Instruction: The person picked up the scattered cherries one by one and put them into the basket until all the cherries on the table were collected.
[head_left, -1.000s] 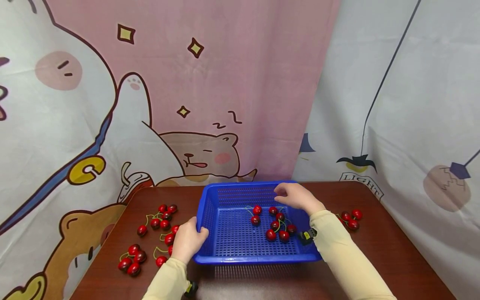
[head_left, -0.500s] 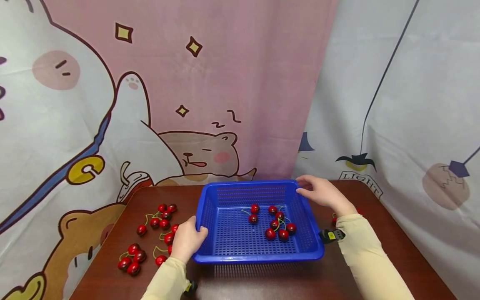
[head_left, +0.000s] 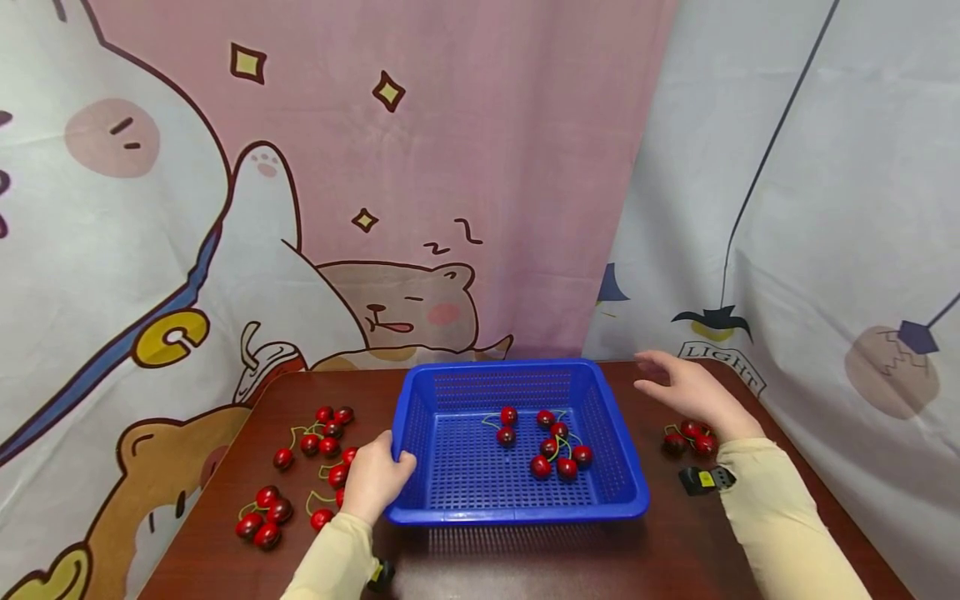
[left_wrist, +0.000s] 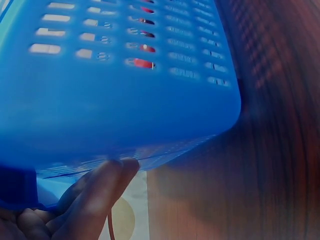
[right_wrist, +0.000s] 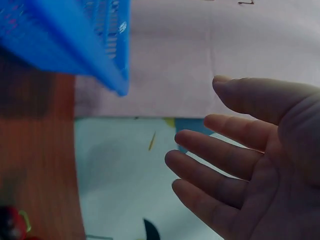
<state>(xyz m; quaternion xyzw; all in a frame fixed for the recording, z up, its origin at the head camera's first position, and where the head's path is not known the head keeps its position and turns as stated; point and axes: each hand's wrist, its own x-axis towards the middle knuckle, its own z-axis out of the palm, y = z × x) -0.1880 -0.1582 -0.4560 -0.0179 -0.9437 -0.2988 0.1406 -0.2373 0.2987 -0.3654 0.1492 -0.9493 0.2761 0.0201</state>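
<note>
A blue plastic basket (head_left: pixel 517 516) with slotted walls stands mid-table, several red cherries (head_left: pixel 550 448) with green stems lying on its floor. My left hand (head_left: pixel 375 481) grips the basket's left rim, thumb over the edge; in the left wrist view its fingers (left_wrist: pixel 102 200) lie against the outer wall. To the right of the basket, apart from it, my right hand (head_left: pixel 693 390) hovers above the table with nothing in it. In the right wrist view its fingers (right_wrist: pixel 215 157) are spread and relaxed. Just below that hand lies a small cluster of cherries (head_left: pixel 692 437).
On the left of the brown table (head_left: pixel 525 571) lie several more cherries, one cluster (head_left: pixel 264 518) nearer the front and another (head_left: pixel 322 435) farther back. My left forearm partly covers some. A printed cartoon curtain (head_left: pixel 480 183) hangs behind the table.
My right hand has moved from over the basket's right side out to the right, uncovering the basket's right rim. The left hand stays on the left rim.
</note>
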